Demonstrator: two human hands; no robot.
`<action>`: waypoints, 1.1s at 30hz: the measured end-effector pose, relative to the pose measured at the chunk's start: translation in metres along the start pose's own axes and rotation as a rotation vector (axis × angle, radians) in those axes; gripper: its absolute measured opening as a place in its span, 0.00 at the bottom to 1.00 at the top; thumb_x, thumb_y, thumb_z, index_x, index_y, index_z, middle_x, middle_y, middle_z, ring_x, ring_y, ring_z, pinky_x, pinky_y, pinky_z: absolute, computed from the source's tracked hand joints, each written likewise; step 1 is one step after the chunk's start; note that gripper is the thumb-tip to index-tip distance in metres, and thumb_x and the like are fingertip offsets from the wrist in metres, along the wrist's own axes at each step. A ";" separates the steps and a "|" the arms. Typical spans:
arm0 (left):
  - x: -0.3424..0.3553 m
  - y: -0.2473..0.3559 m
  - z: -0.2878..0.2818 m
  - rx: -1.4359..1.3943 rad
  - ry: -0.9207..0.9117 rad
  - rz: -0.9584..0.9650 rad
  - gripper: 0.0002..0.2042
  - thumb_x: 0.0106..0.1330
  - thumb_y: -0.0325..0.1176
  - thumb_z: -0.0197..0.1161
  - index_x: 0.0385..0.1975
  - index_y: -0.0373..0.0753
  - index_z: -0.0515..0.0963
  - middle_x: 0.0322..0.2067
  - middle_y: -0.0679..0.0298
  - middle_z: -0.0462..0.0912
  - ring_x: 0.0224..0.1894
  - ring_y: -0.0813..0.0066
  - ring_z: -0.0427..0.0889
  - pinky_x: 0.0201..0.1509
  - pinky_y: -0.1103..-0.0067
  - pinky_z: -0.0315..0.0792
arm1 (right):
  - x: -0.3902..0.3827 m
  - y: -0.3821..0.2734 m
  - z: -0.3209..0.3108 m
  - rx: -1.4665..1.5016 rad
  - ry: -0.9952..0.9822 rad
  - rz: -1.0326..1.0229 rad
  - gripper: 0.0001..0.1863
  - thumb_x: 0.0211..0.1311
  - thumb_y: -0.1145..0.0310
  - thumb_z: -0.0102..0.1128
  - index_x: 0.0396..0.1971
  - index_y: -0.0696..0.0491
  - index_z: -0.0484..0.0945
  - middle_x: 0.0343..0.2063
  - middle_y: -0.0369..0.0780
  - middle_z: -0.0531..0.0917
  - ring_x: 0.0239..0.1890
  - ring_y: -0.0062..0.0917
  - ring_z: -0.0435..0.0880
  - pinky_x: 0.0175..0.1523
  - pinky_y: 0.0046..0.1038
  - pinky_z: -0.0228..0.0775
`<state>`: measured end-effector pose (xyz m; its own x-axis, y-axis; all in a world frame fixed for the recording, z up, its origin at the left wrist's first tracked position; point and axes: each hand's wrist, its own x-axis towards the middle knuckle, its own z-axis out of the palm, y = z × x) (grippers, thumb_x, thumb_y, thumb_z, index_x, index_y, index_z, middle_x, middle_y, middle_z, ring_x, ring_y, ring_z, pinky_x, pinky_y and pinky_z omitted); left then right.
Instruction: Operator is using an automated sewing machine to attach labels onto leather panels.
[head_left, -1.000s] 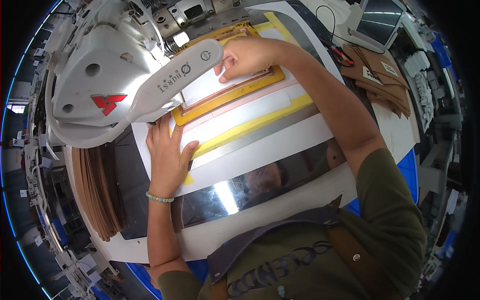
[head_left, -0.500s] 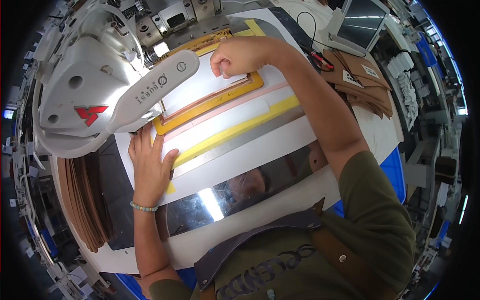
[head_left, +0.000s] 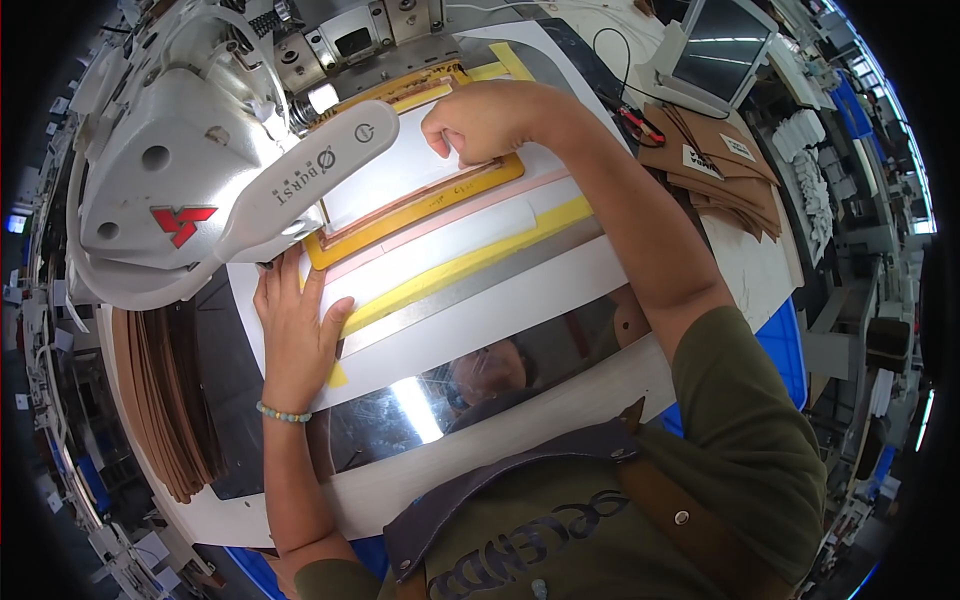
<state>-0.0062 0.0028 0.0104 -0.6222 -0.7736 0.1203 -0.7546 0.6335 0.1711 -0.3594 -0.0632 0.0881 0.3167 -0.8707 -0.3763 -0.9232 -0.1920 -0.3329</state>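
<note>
A yellow rectangular frame point(head_left: 395, 217) with brown inner edging and a white inner sheet point(head_left: 370, 160) lies beneath the white sewing-machine head point(head_left: 160, 170) and its pale lever arm point(head_left: 300, 190). My right hand point(head_left: 485, 125) curls closed over the frame's right part, fingertips low on the inner edging; what they hold, if anything, is hidden. My left hand point(head_left: 300, 330) lies flat, fingers spread, beside the frame's lower-left corner on a large white board point(head_left: 530, 285) with yellow and pink strips. Its fingertips are partly behind the machine.
Brown folded pieces lie stacked at left point(head_left: 160, 400) and right point(head_left: 720, 180). A small screen point(head_left: 720, 50), a cable and a red-handled tool point(head_left: 640, 125) are at upper right. A glossy dark plate point(head_left: 480, 380) shows below the board. A blue bin point(head_left: 775, 360) sits past the table's edge.
My right fingers have curled tighter and moved slightly down and right relative to the frame. My left hand stays in place on the board; the whole view has shifted.
</note>
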 end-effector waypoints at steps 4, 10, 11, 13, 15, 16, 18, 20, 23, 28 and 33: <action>0.001 0.001 -0.002 -0.010 0.031 0.014 0.32 0.78 0.53 0.56 0.72 0.35 0.73 0.76 0.41 0.63 0.81 0.43 0.56 0.85 0.49 0.41 | 0.002 0.001 0.002 0.000 0.001 0.007 0.13 0.54 0.78 0.65 0.40 0.51 0.86 0.25 0.35 0.87 0.32 0.25 0.85 0.38 0.32 0.73; 0.001 0.004 -0.004 -0.017 0.020 0.004 0.31 0.78 0.53 0.57 0.72 0.35 0.73 0.76 0.42 0.63 0.81 0.44 0.55 0.85 0.49 0.41 | 0.004 -0.001 0.004 -0.062 -0.032 0.007 0.07 0.55 0.80 0.65 0.30 0.51 0.87 0.33 0.38 0.86 0.42 0.27 0.86 0.43 0.35 0.77; 0.000 0.004 -0.004 -0.023 -0.009 -0.011 0.31 0.78 0.53 0.57 0.72 0.35 0.73 0.76 0.42 0.63 0.81 0.44 0.55 0.85 0.49 0.41 | 0.003 0.000 0.006 -0.091 -0.027 -0.010 0.07 0.55 0.80 0.65 0.27 0.50 0.87 0.37 0.39 0.85 0.47 0.28 0.85 0.46 0.35 0.78; 0.000 0.003 -0.002 -0.002 0.037 0.010 0.31 0.78 0.52 0.58 0.71 0.35 0.74 0.76 0.43 0.63 0.81 0.44 0.55 0.85 0.49 0.42 | -0.002 0.004 0.011 -0.208 0.019 -0.041 0.07 0.56 0.80 0.66 0.26 0.50 0.87 0.39 0.39 0.84 0.50 0.29 0.83 0.50 0.35 0.78; 0.000 0.002 0.000 -0.003 0.022 0.002 0.31 0.77 0.52 0.59 0.70 0.35 0.75 0.76 0.44 0.63 0.81 0.44 0.55 0.85 0.49 0.42 | -0.006 0.009 0.017 -0.327 0.066 -0.073 0.07 0.57 0.80 0.66 0.25 0.50 0.87 0.41 0.39 0.82 0.54 0.31 0.81 0.53 0.35 0.79; 0.000 0.002 0.000 0.005 0.072 0.023 0.30 0.77 0.51 0.59 0.70 0.35 0.75 0.76 0.45 0.64 0.81 0.45 0.56 0.85 0.50 0.42 | -0.007 0.009 0.022 -0.458 0.168 -0.130 0.07 0.58 0.79 0.66 0.24 0.51 0.87 0.41 0.38 0.82 0.55 0.31 0.81 0.55 0.34 0.78; 0.001 0.002 0.001 -0.001 0.043 0.009 0.30 0.77 0.51 0.60 0.70 0.35 0.75 0.76 0.45 0.64 0.81 0.45 0.56 0.85 0.50 0.42 | -0.009 0.014 0.021 -0.596 0.264 -0.191 0.08 0.59 0.79 0.66 0.24 0.51 0.87 0.40 0.38 0.82 0.56 0.32 0.80 0.57 0.32 0.77; 0.001 0.002 0.001 -0.004 0.046 0.010 0.29 0.77 0.50 0.60 0.70 0.36 0.75 0.76 0.46 0.64 0.81 0.45 0.56 0.85 0.50 0.42 | -0.010 0.019 0.011 -0.684 0.393 -0.210 0.07 0.65 0.76 0.63 0.29 0.52 0.88 0.42 0.39 0.83 0.58 0.30 0.79 0.60 0.31 0.76; 0.001 0.002 0.000 0.025 0.045 0.014 0.30 0.79 0.51 0.55 0.71 0.35 0.73 0.78 0.45 0.63 0.81 0.44 0.56 0.83 0.53 0.46 | -0.010 0.015 -0.003 -0.221 0.579 -0.256 0.08 0.70 0.75 0.58 0.37 0.53 0.88 0.43 0.40 0.85 0.53 0.26 0.83 0.57 0.32 0.78; -0.001 0.001 0.001 -0.022 0.097 0.046 0.30 0.79 0.51 0.56 0.71 0.34 0.74 0.78 0.44 0.62 0.82 0.44 0.55 0.84 0.52 0.44 | 0.007 -0.026 0.012 0.446 0.233 -0.265 0.12 0.72 0.75 0.49 0.40 0.57 0.84 0.41 0.43 0.88 0.46 0.29 0.88 0.55 0.31 0.81; 0.000 -0.001 0.004 -0.022 0.084 0.037 0.31 0.80 0.54 0.54 0.72 0.36 0.73 0.78 0.44 0.61 0.82 0.47 0.54 0.85 0.52 0.42 | 0.041 -0.079 0.040 0.669 0.024 -0.287 0.10 0.75 0.76 0.47 0.41 0.60 0.80 0.40 0.45 0.88 0.46 0.28 0.89 0.54 0.31 0.82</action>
<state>-0.0058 0.0023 0.0066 -0.6288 -0.7491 0.2084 -0.7265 0.6616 0.1860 -0.2651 -0.0658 0.0640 0.5146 -0.8389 -0.1776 -0.4708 -0.1033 -0.8762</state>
